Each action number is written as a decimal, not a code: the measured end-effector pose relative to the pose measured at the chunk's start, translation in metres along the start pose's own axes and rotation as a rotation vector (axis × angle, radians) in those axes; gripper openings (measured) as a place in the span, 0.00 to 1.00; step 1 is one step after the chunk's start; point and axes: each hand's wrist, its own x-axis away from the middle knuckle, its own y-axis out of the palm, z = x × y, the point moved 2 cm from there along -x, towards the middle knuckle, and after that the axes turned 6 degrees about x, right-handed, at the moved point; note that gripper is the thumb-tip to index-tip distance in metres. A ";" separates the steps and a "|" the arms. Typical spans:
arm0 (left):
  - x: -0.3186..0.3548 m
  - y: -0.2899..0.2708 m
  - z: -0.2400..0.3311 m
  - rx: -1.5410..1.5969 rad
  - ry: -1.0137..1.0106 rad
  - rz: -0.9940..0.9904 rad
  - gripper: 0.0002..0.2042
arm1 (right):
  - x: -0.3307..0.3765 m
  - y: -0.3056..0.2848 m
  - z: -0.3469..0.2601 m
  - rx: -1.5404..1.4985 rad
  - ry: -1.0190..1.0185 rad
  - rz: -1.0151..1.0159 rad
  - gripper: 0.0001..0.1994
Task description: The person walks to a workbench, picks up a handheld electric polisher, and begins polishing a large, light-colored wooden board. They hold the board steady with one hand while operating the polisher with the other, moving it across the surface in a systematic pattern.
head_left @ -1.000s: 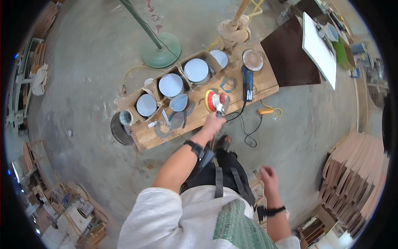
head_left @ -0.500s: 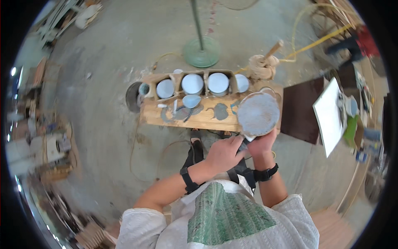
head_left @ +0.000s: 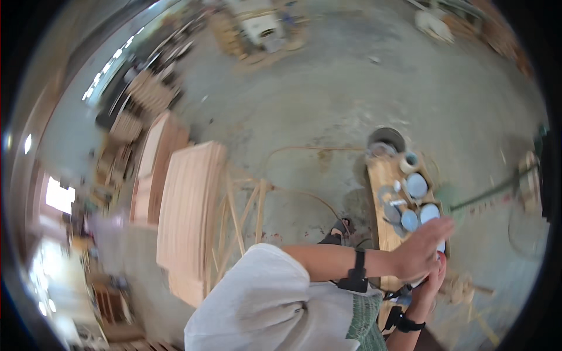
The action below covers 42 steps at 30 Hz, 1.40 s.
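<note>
Head view, sole entry. Left hand (head_left: 418, 251): reached across in front of me, fingers together and curled a little, back of the hand toward the camera, black wrist strap (head_left: 357, 269) on the forearm. Right hand (head_left: 431, 285): just beneath the left and touching it, palm turned up toward it, with a black wristband (head_left: 404, 323). Half a second ago both hands carried a round grey disc in plain sight at the near edge of the tabletop. Now the view has swung to my left, the hands sit closed together, and the disc cannot be made out. If it is still held, it lies hidden between the palms, and I cannot tell whether either hand grips it. My judgement: the disc has been lifted off the work surface and is being carried away, not set back. Tabletop (head_left: 379, 193): wooden plank, just beyond the hands. On it, beyond my fingertips: pale round lids (head_left: 417, 185) in a row, with small grey pieces beside them. Dark bucket (head_left: 386, 139): at the far end of the tabletop. Green stand (head_left: 452, 198): round base past the tabletop, pole running off to the right. Stack of boards (head_left: 187, 216): well apart, to the left of my left arm. Cable (head_left: 304, 151): looped on the concrete floor (head_left: 328, 88) between the boards and the tabletop.
</note>
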 end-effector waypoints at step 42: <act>-0.193 -0.367 -0.133 0.836 0.001 0.500 0.19 | 0.139 -0.026 0.111 0.507 0.721 0.884 0.14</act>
